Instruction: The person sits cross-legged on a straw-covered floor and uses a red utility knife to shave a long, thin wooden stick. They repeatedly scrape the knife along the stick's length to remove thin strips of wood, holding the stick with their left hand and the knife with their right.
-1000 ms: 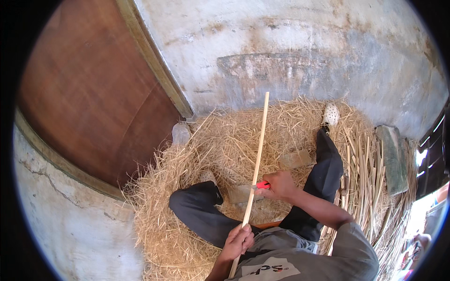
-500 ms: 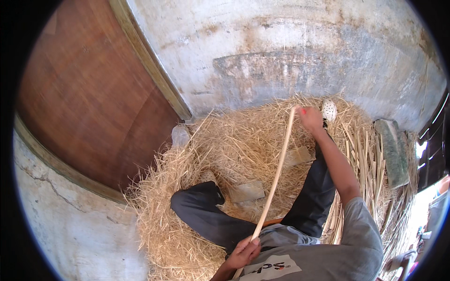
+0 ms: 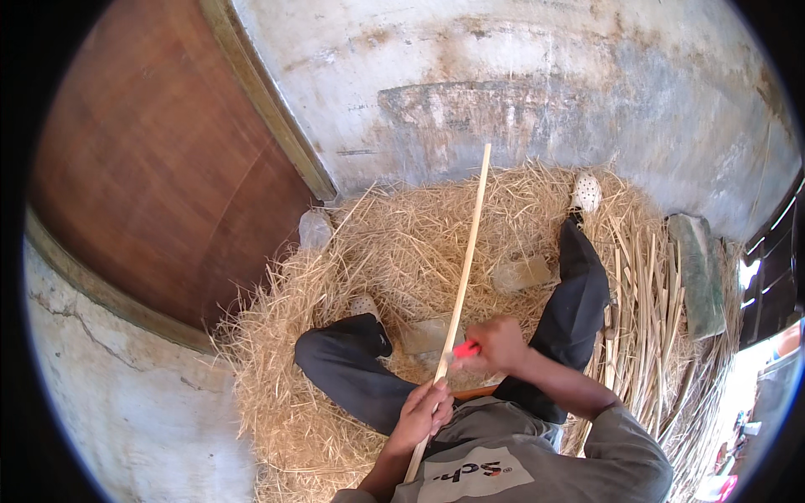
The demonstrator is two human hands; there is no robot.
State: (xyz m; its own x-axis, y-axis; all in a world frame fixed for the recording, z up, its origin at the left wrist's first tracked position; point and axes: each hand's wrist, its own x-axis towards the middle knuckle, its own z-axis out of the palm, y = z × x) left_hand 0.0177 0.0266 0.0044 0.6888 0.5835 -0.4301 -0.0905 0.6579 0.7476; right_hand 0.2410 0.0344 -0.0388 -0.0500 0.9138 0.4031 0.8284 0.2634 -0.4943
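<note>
My left hand [image 3: 423, 412] is wrapped round the lower part of a long pale bamboo-like strip [image 3: 472, 251], which slants from my lap up toward the wall. Just above it, my right hand [image 3: 496, 345] grips a red-handled knife [image 3: 464, 350] against the strip. The fingers partly cover this tool, and its blade is hard to make out. Both legs in dark trousers [image 3: 352, 369] are spread on either side of the strip.
Thin straw-like shavings [image 3: 402, 235] heap around my legs. Two pale blocks lie among them, one a brick-like block [image 3: 521, 274]. To the right are long split strips [image 3: 646, 293] and a greenish stone slab [image 3: 698, 277]. A stained wall [image 3: 503, 84] and brown door [image 3: 168, 168] enclose the spot.
My right hand has drawn back from the strip's far end to just above my left hand. The strip stands at a steeper angle, and my left hand is slightly higher.
</note>
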